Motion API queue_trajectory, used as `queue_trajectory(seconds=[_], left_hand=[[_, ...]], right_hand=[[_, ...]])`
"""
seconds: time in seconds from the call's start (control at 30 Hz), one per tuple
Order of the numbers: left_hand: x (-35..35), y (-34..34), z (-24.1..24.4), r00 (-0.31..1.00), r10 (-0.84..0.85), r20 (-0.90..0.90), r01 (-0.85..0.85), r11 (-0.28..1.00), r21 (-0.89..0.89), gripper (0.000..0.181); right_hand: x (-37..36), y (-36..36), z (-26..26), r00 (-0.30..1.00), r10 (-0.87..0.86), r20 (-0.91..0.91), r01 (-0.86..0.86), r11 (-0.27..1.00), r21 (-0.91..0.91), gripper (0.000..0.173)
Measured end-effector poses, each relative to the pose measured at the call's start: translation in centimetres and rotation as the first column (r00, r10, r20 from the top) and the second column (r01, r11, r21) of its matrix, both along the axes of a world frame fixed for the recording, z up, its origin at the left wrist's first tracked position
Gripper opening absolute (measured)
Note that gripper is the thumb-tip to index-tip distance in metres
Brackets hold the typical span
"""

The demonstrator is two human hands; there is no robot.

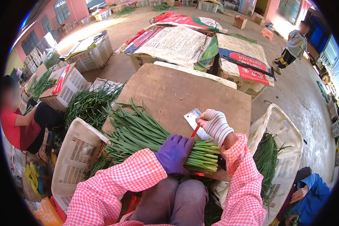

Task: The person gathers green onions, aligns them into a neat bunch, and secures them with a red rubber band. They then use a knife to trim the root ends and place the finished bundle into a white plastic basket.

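A thick bunch of Chinese chives (147, 127) lies across the wooden board (169, 84), its pale cut ends (206, 156) to the right. In a purple glove, my left hand (175, 152) grips the bunch near those ends. My right hand (216, 124), in a striped glove that leaves the fingertips bare, pinches a red tie strip (196, 130). The strip is pulled taut upward from the bunch beside my left thumb. Partly hidden behind my right hand, a flat metal cleaver blade (192, 117) rests on the board.
White plastic crates stand close on my left (76, 155) and right (285, 161), the right one holding chives (267, 163). Sack-covered crates (172, 45) stand beyond the board. Loose chives (93, 104) are heaped at left. People are at left (17, 121), lower right (308, 195) and far right (295, 45).
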State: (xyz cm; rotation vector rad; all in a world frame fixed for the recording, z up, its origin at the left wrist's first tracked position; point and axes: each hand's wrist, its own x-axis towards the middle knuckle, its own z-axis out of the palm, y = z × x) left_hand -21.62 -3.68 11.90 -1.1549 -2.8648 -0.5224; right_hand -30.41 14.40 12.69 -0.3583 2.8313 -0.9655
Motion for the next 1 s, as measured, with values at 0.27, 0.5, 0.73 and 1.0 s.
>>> queue_trajectory(seconds=[0.27,0.5,0.73,1.0], left_hand=[[0.4,-0.6,-1.0,0.994,0.017,-0.111,0.004,0.982,0.190,0.103],[-0.1,-0.7,-1.4,0.991,-0.053,-0.122,0.072,0.986,0.151,0.093],[0.3,-0.4,-0.4,0.999,0.015,-0.046,-0.013,0.998,0.053,0.091],[0.3,-0.4,-0.3,0.999,0.018,0.036,-0.017,0.999,-0.029,0.096]], right_hand=[[4.5,-0.9,3.8,0.951,0.311,-0.006,-0.294,0.906,0.305,0.027],[7.6,-1.8,2.4,0.881,0.471,0.032,-0.454,0.826,0.335,0.025],[14.3,3.1,4.7,0.955,0.149,0.258,-0.177,0.980,0.088,0.031],[15.9,0.1,0.6,0.969,0.181,0.170,-0.230,0.914,0.336,0.042]])
